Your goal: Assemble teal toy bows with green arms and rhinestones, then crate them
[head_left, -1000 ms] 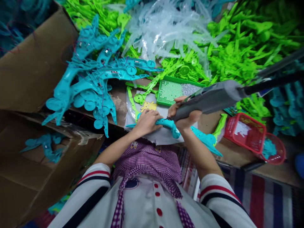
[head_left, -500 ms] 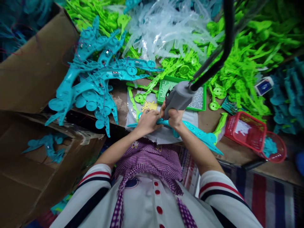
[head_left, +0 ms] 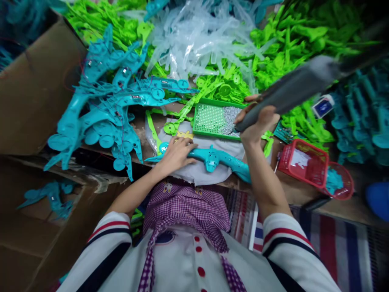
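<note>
My right hand (head_left: pixel 257 127) is wrapped round a grey electric screwdriver (head_left: pixel 294 87), which is tilted with its tip down at the small silver screws (head_left: pixel 231 117). Those screws lie in the right part of a green perforated tray (head_left: pixel 209 132). On the near side of the tray, my left hand (head_left: pixel 176 156) grips the left portion of a long turquoise plastic part (head_left: pixel 228 159). This part rests on a pale cloth (head_left: pixel 200 172), its right end partly hidden behind my right forearm. A lime-green plastic piece (head_left: pixel 153 130) lies beside my left hand.
Turquoise parts with thin wires (head_left: pixel 100 107) are stacked at left, by a cardboard box (head_left: pixel 33 89). Lime-green parts (head_left: pixel 285 52) and clear plastic pieces (head_left: pixel 197 36) are heaped behind. Red baskets (head_left: pixel 306 162) and a small white-and-blue box (head_left: pixel 323 106) stand at right.
My right hand has lifted the screwdriver off the turquoise part and moved it right and away, tilting it over to the screws. My left hand stays on the part, whose middle now shows.
</note>
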Demonstrator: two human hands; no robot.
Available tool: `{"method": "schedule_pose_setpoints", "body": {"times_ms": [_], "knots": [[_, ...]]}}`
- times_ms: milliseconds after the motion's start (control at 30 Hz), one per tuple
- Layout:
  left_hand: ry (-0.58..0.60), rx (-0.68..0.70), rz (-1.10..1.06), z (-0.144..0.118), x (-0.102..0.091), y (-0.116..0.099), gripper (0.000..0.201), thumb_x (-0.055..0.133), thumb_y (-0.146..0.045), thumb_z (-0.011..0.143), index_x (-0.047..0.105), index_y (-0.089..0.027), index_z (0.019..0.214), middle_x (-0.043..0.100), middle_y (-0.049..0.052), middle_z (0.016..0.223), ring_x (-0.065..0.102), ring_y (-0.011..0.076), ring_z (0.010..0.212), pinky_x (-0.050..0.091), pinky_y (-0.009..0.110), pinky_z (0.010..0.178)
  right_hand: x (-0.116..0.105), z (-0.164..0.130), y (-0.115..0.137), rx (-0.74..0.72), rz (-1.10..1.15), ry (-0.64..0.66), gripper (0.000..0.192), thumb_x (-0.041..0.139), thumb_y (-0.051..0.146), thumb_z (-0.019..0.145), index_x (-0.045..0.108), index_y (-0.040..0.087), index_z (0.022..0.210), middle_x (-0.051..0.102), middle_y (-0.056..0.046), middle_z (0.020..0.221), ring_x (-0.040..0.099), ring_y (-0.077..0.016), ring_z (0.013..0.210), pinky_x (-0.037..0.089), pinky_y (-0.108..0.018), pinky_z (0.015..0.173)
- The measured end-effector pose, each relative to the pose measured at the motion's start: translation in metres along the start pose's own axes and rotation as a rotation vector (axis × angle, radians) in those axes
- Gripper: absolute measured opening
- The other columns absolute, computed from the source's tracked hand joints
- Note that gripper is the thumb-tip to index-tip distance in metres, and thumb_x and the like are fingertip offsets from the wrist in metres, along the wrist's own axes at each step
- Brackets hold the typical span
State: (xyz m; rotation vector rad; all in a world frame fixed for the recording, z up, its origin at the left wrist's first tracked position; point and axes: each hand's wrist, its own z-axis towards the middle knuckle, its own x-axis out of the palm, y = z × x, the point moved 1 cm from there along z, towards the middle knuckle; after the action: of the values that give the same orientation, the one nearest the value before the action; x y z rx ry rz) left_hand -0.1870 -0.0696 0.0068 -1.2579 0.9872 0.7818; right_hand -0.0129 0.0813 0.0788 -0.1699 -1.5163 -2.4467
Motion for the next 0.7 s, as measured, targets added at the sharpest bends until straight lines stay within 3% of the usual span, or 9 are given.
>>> {"method": "schedule_pose_setpoints", "body": {"times_ms": [100,200,300,467,700], "knots": [[0.08,0.066,-0.037,0.012,0.005,-0.004,0.04,0.071,-0.041,0.086,0.067,-0.024,0.122,0.069,0.007,0.116,0.06,0.0279,0.111,0.036,0.045,0.102,-0.008,0.016,-0.024,0.065,-0.076,-0.047,0.058,0.052,0.083,0.076,0.065,0.027,0.081,0.047,0.004,0.047,0.048,-0.0146,0.036,0.032,-0.031,0.038],[0.106,0.053,-0.08,0.02,0.01,-0.001,0.034,0.07,-0.04,0.086,0.069,-0.027,0.117,0.072,0.004,0.108,0.063,0.0265,0.108,0.042,0.042,0.093,-0.006,0.021,-0.046,0.157,-0.104,0.037,0.065,0.047,0.091,0.071,0.062,0.029,0.084,0.046,0.005,0.048,0.05,-0.0156,0.041,0.036,-0.032,0.04],[0.082,0.031,-0.098,0.021,0.012,0.003,0.035,0.07,-0.04,0.086,0.069,-0.027,0.118,0.072,0.004,0.111,0.063,0.0264,0.109,0.044,0.041,0.092,0.001,0.023,-0.061,0.155,-0.086,0.094,0.061,0.051,0.09,0.069,0.062,0.031,0.083,0.046,0.006,0.049,0.048,-0.0137,0.041,0.037,-0.031,0.042],[0.076,0.033,-0.105,0.019,0.012,0.002,0.033,0.07,-0.04,0.085,0.07,-0.028,0.116,0.072,0.004,0.111,0.064,0.0258,0.108,0.047,0.04,0.09,0.007,0.022,-0.07,0.094,-0.124,0.03,0.061,0.04,0.084,0.08,0.062,0.027,0.086,0.045,0.005,0.052,0.049,-0.0141,0.042,0.037,-0.031,0.045],[0.066,0.037,-0.104,0.019,0.013,0.001,0.032,0.069,-0.04,0.086,0.07,-0.027,0.116,0.072,0.004,0.11,0.064,0.0261,0.107,0.046,0.042,0.091,0.015,0.017,-0.073,0.143,-0.131,0.087,0.067,0.038,0.089,0.076,0.062,0.028,0.09,0.046,0.005,0.052,0.058,-0.0158,0.051,0.042,-0.03,0.047]]}}
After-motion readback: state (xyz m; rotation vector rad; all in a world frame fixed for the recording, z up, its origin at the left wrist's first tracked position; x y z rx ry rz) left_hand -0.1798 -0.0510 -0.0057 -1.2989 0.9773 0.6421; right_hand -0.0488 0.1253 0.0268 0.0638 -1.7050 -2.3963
